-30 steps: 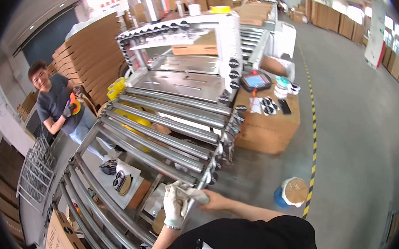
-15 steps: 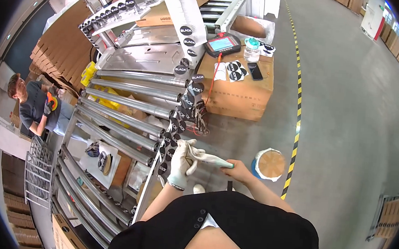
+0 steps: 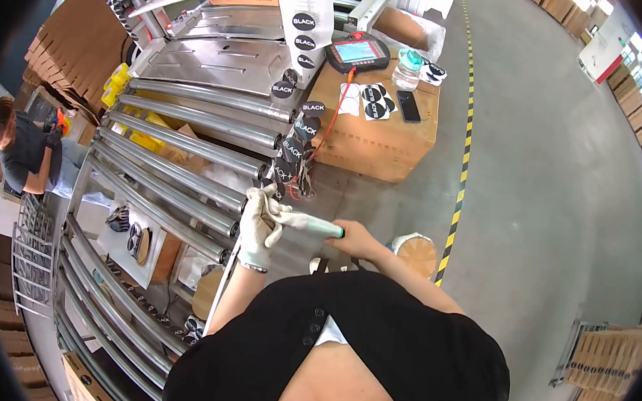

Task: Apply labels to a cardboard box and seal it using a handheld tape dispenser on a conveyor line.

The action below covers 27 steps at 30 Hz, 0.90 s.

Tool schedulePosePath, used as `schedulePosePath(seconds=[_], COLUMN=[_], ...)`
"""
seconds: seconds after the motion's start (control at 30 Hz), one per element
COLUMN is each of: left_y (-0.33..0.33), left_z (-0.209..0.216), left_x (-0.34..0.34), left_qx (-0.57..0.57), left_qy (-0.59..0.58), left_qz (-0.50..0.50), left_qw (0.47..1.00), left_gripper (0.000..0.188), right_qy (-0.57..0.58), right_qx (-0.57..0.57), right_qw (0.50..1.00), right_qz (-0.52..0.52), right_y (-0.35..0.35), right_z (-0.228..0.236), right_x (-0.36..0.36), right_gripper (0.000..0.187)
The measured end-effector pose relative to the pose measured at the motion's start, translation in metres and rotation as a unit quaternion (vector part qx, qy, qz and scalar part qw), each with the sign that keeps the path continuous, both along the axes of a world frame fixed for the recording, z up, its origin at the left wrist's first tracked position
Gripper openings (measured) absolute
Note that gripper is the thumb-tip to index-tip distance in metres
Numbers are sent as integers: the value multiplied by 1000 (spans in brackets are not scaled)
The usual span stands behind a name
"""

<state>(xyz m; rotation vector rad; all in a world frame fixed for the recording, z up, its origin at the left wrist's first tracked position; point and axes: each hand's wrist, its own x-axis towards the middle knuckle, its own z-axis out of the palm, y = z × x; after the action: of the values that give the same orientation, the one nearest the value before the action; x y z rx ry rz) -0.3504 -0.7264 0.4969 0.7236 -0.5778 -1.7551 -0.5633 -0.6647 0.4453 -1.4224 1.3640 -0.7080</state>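
Observation:
My left hand (image 3: 257, 229) wears a white work glove and pinches the finger end of a second, loose white glove (image 3: 306, 223). The loose glove stretches sideways in front of my body, with a green-edged cuff. Bare, my right hand (image 3: 359, 242) is closed on that cuff. Both hands are just right of a metal roller conveyor (image 3: 189, 145). A strip of round black stickers (image 3: 292, 150) hangs along the conveyor's end, beyond my left hand.
A cardboard box (image 3: 375, 141) ahead carries a tablet-like controller (image 3: 358, 53), a clear bottle (image 3: 407, 70), a phone (image 3: 409, 107) and sticker sheets (image 3: 376, 101). A round bin (image 3: 415, 255) stands right of my right arm. Across the conveyor is another person (image 3: 27, 151).
The view has shifted, so the surroundings sit differently in it. The loose glove stays stretched between my two hands. The person across the conveyor has lowered their head.

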Motion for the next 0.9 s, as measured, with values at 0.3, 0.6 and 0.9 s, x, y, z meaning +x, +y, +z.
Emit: schedulePosePath(seconds=[0.3, 0.6, 0.9], left_y=[-48, -110, -201], left_z=[-2, -7, -39], left_x=[-12, -92, -259], left_qx=[48, 71, 164], left_qy=[-8, -27, -33], left_qz=[-43, 14, -25], left_qw=[998, 997, 986], left_gripper=[37, 42, 50], right_qy=[-74, -150, 287], right_qx=[83, 153, -96], right_qw=[993, 976, 935], right_qz=[-27, -43, -182], right_y=[-46, -147, -325], right_z=[-8, -31, -104], right_x=[-20, -133, -394], right_gripper=[26, 27, 68])
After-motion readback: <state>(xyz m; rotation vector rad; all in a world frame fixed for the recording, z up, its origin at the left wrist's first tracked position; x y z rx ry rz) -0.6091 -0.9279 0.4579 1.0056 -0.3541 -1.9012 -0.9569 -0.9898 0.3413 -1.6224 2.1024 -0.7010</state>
